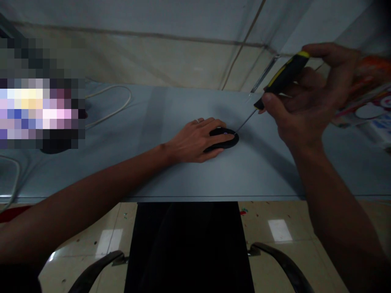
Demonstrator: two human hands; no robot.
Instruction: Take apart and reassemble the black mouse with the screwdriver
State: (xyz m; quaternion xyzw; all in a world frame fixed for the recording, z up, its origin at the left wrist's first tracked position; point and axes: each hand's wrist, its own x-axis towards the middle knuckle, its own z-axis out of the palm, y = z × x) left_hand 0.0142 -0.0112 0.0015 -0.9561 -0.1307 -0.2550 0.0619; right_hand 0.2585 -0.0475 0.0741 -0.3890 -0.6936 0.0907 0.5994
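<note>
A black computer mouse point(230, 141) lies on the grey desk, largely covered by my left hand point(201, 140). Fingers and thumb hold its sides, with one finger stretched along the top. In my right hand point(308, 93) is a screwdriver point(284, 79) with a black and yellow handle, wrapped by thumb and fingers. Its thin shaft slants down to the left, and the tip meets the far end of the mouse near my fingertip. Whether a screw sits under the tip, I cannot tell.
Against the tiled wall stands the desk point(183, 183). A white cable point(128, 99) loops at the left, beside a pixelated area. Orange and white packaging point(371, 101) sits at the right behind my hand. Below are chair armrests point(281, 260) and the tiled floor.
</note>
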